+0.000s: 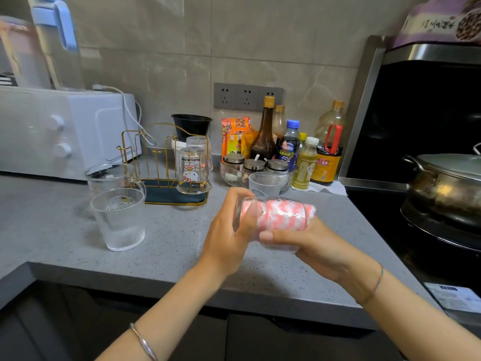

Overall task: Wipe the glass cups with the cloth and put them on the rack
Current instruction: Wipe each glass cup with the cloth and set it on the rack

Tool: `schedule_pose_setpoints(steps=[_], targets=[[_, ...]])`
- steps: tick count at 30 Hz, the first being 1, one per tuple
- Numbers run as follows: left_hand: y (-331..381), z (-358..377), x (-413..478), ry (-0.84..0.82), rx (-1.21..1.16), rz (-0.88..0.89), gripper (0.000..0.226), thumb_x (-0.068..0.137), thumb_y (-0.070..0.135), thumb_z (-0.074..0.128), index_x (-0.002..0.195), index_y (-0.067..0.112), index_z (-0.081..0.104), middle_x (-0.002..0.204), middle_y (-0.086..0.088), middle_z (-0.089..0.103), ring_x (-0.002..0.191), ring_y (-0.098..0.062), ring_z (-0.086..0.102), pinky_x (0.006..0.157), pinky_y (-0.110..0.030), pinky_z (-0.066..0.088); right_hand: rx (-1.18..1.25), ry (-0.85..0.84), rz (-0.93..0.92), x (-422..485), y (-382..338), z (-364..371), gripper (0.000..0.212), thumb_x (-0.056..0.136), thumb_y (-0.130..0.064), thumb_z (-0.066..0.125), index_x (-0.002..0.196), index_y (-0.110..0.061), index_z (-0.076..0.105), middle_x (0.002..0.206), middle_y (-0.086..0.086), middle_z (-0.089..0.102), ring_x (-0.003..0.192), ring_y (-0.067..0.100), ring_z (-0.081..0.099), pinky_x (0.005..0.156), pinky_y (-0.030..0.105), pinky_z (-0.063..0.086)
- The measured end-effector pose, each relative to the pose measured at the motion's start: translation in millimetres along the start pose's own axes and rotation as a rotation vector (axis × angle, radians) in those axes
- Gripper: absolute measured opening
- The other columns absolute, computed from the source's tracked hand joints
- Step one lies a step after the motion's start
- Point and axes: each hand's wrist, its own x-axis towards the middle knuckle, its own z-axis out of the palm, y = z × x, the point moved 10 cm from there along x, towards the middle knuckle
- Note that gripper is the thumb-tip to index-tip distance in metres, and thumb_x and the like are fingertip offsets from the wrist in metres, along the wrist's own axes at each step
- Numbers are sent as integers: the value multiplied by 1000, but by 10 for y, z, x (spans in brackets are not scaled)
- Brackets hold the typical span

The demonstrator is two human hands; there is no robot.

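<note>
one sideways glass cup [282, 246], mouth rightward, cloth [281, 217] inside, left hand [229, 230] and right hand [312, 243] curled round it

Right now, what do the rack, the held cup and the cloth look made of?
The rack: thin gold wire, shiny, probably plated metal; the dark blue tray beneath could be plastic or enamel. The held cup: clear glass, by its see-through wall and bright glints. The cloth: soft fuzzy fabric, pink and white, matte, perhaps microfibre.
</note>
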Motion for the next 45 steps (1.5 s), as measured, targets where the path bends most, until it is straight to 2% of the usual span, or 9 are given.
schedule_pose_setpoints(steps=[3, 7, 14, 19, 26, 34, 37, 42, 45], targets=[[48, -20, -35, -20, 46, 94, 55, 77, 85, 33, 109, 42, 44, 100, 19, 57, 86, -12, 64, 63, -35, 55, 68, -11, 26, -5, 53, -13, 43, 70, -4, 70, 112, -6, 61, 98, 9, 71, 93, 20, 69, 76, 25, 55], [36, 56, -26, -79, -49, 43, 52, 79, 82, 35, 113, 44, 44, 102, 23, 55, 89, -7, 62, 68, -25, 53, -17, 38, -1, -1, 24, -68, 41, 73, 0, 75, 111, -7, 60, 97, 7, 71, 91, 18, 69, 76, 24, 55], [-223, 170, -25, -149, -133, -377, 29, 98, 49, 33, 124, 38, 42, 101, 5, 58, 66, -5, 60, 44, -17, 39, -228, 145, -82, -14, -35, -169, 36, 73, 2, 76, 103, -13, 64, 94, 8, 74, 89, 18, 72, 77, 22, 56], [-468, 224, -141, -144, -279, -675, 57, 94, 62, 34, 123, 20, 60, 90, -1, 68, 66, -9, 58, 44, -18, 39, -424, 168, -141, -51, -79, -109, 42, 68, -4, 83, 103, -20, 66, 94, -5, 75, 88, 6, 71, 78, 19, 55], [-138, 48, -44, -13, -122, -318, 30, 99, 50, 40, 88, 25, 51, 68, 6, 54, 52, 4, 54, 44, -10, 38, -183, 124, 10, -21, 44, -86, 48, 66, 17, 74, 98, -17, 65, 85, 0, 75, 82, 12, 71, 69, 20, 56], [133, 9, -16, -117, 68, 91, 62, 76, 86, 33, 114, 37, 41, 104, 24, 52, 95, -7, 59, 72, -33, 56, 149, -43, 49, -28, -2, 35, 33, 69, -1, 66, 100, -9, 63, 85, 2, 74, 79, 12, 71, 69, 21, 55], [154, 30, -21, -132, 49, 92, 65, 76, 87, 30, 117, 37, 39, 106, 31, 49, 98, -1, 57, 72, -23, 54, 117, 3, 43, -14, 13, -23, 32, 72, -6, 74, 101, -10, 62, 84, 2, 74, 78, 11, 70, 71, 22, 57], [-68, 152, -31, -185, -162, -251, 53, 87, 70, 30, 127, 38, 42, 112, 8, 57, 74, -6, 60, 49, -19, 44, -71, 40, 4, 8, -15, -93, 31, 74, -7, 70, 103, -13, 64, 93, 3, 74, 88, 14, 70, 75, 21, 55], [-307, 210, -127, -196, -260, -575, 57, 95, 64, 27, 118, 21, 57, 89, -1, 64, 65, -12, 57, 43, -20, 41, -247, 67, -65, -5, -78, -99, 27, 78, -2, 72, 97, -22, 66, 89, -7, 75, 86, 7, 71, 71, 15, 53]])
